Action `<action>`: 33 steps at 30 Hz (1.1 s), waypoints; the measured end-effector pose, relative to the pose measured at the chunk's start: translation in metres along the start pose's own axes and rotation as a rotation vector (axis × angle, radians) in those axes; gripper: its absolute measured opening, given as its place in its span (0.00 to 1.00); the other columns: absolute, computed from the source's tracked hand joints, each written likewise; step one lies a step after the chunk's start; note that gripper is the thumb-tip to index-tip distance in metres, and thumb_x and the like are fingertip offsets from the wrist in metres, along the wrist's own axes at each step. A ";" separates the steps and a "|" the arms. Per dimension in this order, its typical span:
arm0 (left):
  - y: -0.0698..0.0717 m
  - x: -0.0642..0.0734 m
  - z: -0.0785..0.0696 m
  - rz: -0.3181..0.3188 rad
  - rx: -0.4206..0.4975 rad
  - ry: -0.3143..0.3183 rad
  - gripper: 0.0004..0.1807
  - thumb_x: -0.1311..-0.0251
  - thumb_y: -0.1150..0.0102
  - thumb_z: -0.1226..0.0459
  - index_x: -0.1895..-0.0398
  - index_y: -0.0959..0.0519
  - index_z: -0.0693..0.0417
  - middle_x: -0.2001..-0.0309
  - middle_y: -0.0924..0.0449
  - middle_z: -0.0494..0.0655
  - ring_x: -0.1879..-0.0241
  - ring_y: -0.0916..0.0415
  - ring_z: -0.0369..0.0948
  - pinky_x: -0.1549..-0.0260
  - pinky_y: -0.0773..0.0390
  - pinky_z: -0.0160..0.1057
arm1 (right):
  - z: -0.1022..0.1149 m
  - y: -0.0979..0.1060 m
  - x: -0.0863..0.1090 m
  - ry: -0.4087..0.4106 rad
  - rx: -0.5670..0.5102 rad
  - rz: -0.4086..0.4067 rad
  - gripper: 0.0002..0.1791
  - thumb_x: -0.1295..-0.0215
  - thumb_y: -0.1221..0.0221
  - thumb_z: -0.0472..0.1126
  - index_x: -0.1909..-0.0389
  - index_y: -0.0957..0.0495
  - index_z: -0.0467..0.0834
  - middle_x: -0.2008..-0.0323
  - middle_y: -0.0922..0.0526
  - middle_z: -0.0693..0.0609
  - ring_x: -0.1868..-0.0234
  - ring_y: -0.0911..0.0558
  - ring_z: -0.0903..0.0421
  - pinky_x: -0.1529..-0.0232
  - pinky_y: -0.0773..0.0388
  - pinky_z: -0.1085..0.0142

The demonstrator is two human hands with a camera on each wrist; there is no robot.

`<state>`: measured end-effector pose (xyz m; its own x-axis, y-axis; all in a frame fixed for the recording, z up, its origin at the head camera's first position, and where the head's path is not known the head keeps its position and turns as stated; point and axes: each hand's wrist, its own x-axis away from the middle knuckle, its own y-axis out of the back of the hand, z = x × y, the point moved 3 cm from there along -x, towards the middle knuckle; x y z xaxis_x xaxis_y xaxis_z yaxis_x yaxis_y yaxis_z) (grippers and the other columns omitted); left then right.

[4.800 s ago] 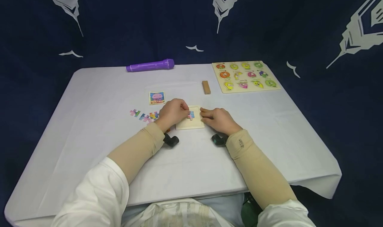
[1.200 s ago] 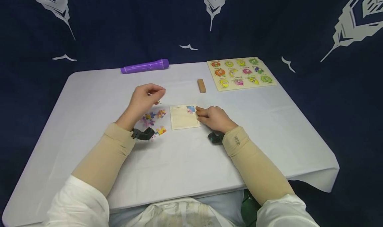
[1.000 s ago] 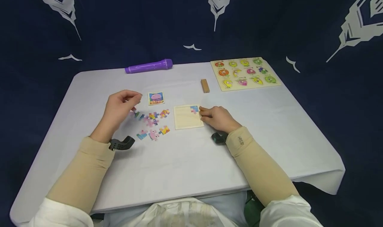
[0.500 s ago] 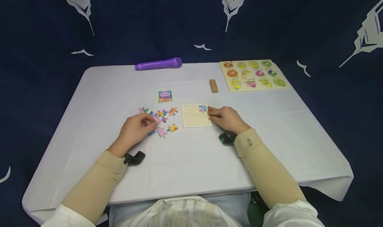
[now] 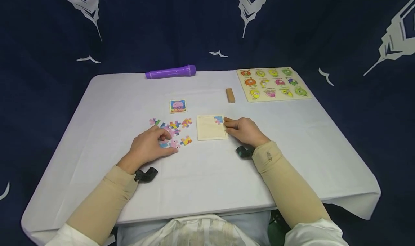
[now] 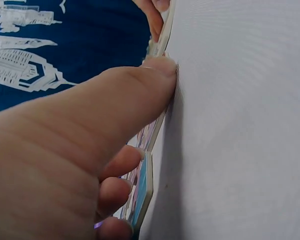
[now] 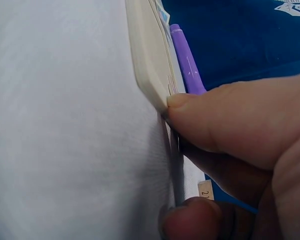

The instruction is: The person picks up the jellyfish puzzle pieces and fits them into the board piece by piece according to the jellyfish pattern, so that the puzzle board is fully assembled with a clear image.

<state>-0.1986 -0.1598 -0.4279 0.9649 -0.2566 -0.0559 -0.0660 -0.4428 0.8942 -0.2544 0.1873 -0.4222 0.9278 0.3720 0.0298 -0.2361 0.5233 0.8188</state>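
Observation:
My left hand [image 5: 147, 147] is low over a cluster of jigsaw pieces [image 5: 186, 141], thumb stretched out and apart from the fingers. In the left wrist view its fingertips lie right at a blue-edged jigsaw piece [image 6: 144, 190], while the thumb reaches along the white cloth. The square wooden puzzle tray [image 5: 207, 130] lies flat to the right of the cluster, one blue and pink piece [image 5: 218, 120] in its upper right corner. My right hand [image 5: 244, 130] holds the tray's right edge; the right wrist view has the thumb against the tray's rim [image 7: 145, 70], fingers curled beneath.
A small picture card [image 5: 178, 106] lies behind the loose pieces. Farther back are a purple toy microphone [image 5: 170, 72], a small wooden block [image 5: 230, 95] and a fruit puzzle board [image 5: 273, 84]. White cloth covers the table [image 5: 194, 181].
The blue and pink piece went into the tray's upper right corner. My left hand then swung left and came down over the loose pieces, its thumb spreading. The right hand stays at the tray.

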 end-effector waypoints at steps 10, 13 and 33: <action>-0.001 0.003 0.004 -0.055 -0.012 -0.023 0.18 0.44 0.27 0.46 0.54 0.13 0.41 0.60 0.22 0.38 0.64 0.24 0.38 0.68 0.27 0.40 | -0.001 -0.004 0.001 -0.003 0.008 0.013 0.21 0.27 0.38 0.43 0.36 0.21 0.43 0.30 0.26 0.53 0.27 0.30 0.48 0.28 0.33 0.50; -0.001 0.004 0.004 -0.056 -0.017 -0.028 0.21 0.46 0.27 0.43 0.53 0.13 0.41 0.59 0.21 0.38 0.63 0.24 0.38 0.67 0.26 0.41 | -0.001 -0.005 0.001 -0.004 0.009 0.018 0.21 0.27 0.38 0.43 0.36 0.21 0.43 0.30 0.27 0.53 0.26 0.30 0.47 0.28 0.33 0.50; -0.005 -0.003 -0.001 -0.119 -0.041 -0.064 0.21 0.48 0.27 0.39 0.60 0.15 0.40 0.64 0.22 0.37 0.66 0.25 0.37 0.71 0.28 0.40 | 0.000 0.000 0.001 -0.005 0.015 0.022 0.21 0.26 0.38 0.44 0.35 0.22 0.44 0.29 0.28 0.54 0.27 0.29 0.48 0.28 0.32 0.50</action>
<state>-0.2006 -0.1563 -0.4321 0.9471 -0.2592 -0.1894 0.0594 -0.4383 0.8968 -0.2539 0.1875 -0.4221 0.9237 0.3798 0.0506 -0.2523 0.5035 0.8263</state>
